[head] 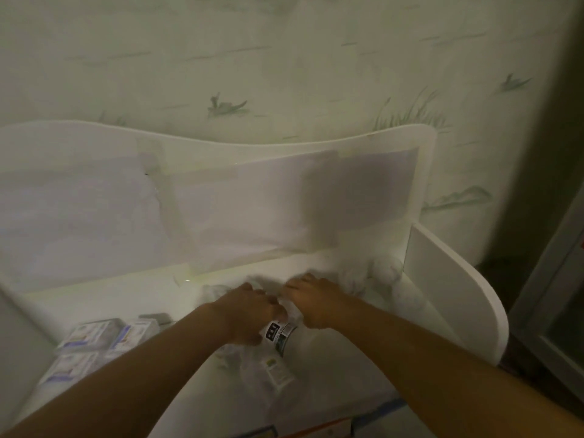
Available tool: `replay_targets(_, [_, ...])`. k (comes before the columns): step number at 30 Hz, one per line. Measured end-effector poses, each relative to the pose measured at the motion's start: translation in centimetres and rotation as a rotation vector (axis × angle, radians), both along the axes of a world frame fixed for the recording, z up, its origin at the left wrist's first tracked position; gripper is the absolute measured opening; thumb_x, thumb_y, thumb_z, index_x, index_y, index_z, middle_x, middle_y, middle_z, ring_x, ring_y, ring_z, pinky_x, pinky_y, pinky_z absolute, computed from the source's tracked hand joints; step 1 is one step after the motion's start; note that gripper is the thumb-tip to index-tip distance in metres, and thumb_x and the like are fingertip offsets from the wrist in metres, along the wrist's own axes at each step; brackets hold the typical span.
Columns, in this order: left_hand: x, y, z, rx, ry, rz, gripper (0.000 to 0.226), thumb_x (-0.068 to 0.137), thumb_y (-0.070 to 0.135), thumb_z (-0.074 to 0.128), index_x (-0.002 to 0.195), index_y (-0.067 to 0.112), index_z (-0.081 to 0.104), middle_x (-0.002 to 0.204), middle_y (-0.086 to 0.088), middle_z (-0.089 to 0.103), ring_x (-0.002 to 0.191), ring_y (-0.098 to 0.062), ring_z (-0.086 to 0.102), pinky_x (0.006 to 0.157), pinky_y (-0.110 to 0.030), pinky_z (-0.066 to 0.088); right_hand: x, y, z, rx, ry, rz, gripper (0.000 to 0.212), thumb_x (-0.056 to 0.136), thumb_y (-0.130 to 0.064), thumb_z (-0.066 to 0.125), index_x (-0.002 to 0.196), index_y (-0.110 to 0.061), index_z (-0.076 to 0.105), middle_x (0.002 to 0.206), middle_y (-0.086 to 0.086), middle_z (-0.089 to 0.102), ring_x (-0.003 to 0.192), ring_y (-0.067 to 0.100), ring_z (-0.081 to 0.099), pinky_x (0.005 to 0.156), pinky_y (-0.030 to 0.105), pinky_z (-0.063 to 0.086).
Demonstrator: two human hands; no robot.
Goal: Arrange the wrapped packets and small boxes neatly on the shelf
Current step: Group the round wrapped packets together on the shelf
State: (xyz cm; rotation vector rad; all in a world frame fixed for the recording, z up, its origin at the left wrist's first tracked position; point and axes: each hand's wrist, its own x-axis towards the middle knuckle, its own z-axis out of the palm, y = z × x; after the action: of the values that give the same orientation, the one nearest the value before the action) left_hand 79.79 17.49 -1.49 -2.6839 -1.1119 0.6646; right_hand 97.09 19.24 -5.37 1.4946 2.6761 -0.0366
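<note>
Wrapped packets (278, 335), clear film with printed labels, lie crumpled at the middle of the white shelf (104, 298), under and between both hands. Left hand (245, 314) is palm-down, its grip closed around the upper end of a labelled packet. Right hand (313, 300) rests just beside it, fingers curled onto the wrapping; whether this grip pinches anything cannot be told. More crumpled wrapping (379, 273) sits toward the right side panel (448, 273). Small boxes (104, 338) lie grouped at the shelf's left front, well apart from the hands. Taped paper (240, 200) covers the back panel.
</note>
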Motion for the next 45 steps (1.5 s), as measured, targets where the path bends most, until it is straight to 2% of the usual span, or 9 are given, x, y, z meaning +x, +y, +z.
replay_targets(5, [0.3,0.5,-1.6,0.102,0.049,-0.036,0.070,0.082,0.037,0.070,0.143,0.029,0.036,0.145,-0.002,0.043,0.130,-0.025,0.042,0.105,-0.043,0.031,-0.6,1.1,-1.3,0.128,-0.044,-0.017,0.061,0.082,-0.038,0.068,0.135,-0.022,0.042,0.135,0.012,0.045,0.124,0.034,0.038,0.097,0.048,0.039])
replay_targets(9, [0.8,0.7,-2.1,0.126,0.022,-0.043,0.067,0.082,0.034,0.070,0.140,0.024,0.037,0.138,-0.005,0.050,0.126,-0.026,0.046,0.103,-0.041,0.033,0.0,1.0,-0.9,0.171,-0.039,-0.055,0.060,0.078,-0.043,0.070,0.129,-0.018,0.049,0.132,0.013,0.046,0.122,0.034,0.041,0.095,0.045,0.040])
replay_targets(15, [0.9,1.5,-0.6,0.055,-0.216,0.023,0.058,0.076,0.040,0.065,0.131,0.036,0.045,0.129,0.006,0.055,0.121,-0.018,0.052,0.103,-0.036,0.038,2.7,1.7,1.6,-0.028,0.252,-0.155,0.069,0.072,-0.048,0.076,0.129,-0.021,0.047,0.133,0.001,0.051,0.119,0.026,0.053,0.089,0.037,0.047])
replay_targets(22, [1.4,0.6,1.9,-0.118,-0.486,0.206,0.079,0.071,0.032,0.072,0.142,0.033,0.036,0.137,0.009,0.040,0.119,-0.016,0.052,0.097,-0.027,0.045,4.9,0.9,3.9,-0.078,0.501,-0.263,0.079,0.072,-0.043,0.074,0.139,-0.023,0.037,0.137,0.004,0.049,0.120,0.024,0.051,0.095,0.035,0.045])
replay_targets(28, [2.3,-0.7,3.3,-0.185,-0.544,0.263,0.072,0.074,0.038,0.070,0.138,0.032,0.036,0.125,0.013,0.045,0.116,-0.014,0.052,0.093,-0.024,0.042,5.5,-0.9,6.1,-0.078,0.499,-0.287,0.077,0.071,-0.047,0.073,0.137,-0.028,0.039,0.134,0.002,0.052,0.119,0.023,0.052,0.093,0.035,0.045])
replay_targets(31, [2.3,-1.0,3.9,-0.167,-0.561,0.248,0.067,0.073,0.045,0.069,0.132,0.035,0.039,0.115,0.017,0.049,0.103,-0.009,0.053,0.088,-0.022,0.043,6.1,-2.4,7.0,-0.064,0.549,-0.322,0.074,0.072,-0.048,0.076,0.133,-0.021,0.045,0.128,0.002,0.055,0.109,0.019,0.054,0.082,0.028,0.041])
replay_targets(34, [2.4,-1.5,4.3,-0.149,-0.565,0.213,0.069,0.074,0.050,0.071,0.133,0.034,0.040,0.123,0.012,0.053,0.100,-0.008,0.052,0.086,-0.022,0.044,6.2,-4.2,7.6,-0.041,0.568,-0.353,0.074,0.071,-0.049,0.078,0.130,-0.016,0.048,0.127,0.002,0.056,0.102,0.015,0.051,0.080,0.024,0.038])
replay_targets(40, [3.2,-3.2,4.3,-0.107,-0.616,0.106,0.069,0.076,0.053,0.072,0.135,0.033,0.042,0.133,0.009,0.050,0.113,-0.013,0.054,0.096,-0.029,0.048,6.4,-8.6,8.7,-0.028,0.619,-0.441,0.085,0.072,-0.051,0.077,0.142,-0.023,0.036,0.133,0.005,0.056,0.114,0.021,0.057,0.094,0.031,0.047])
replay_targets(45, [5.0,-5.0,2.3,-0.126,-0.600,0.026,0.067,0.077,0.050,0.072,0.136,0.035,0.043,0.137,0.006,0.046,0.117,-0.016,0.050,0.099,-0.032,0.047,7.3,-12.4,8.1,0.031,0.631,-0.546,0.083,0.071,-0.056,0.076,0.140,-0.031,0.038,0.137,-0.002,0.053,0.113,0.018,0.058,0.096,0.034,0.049])
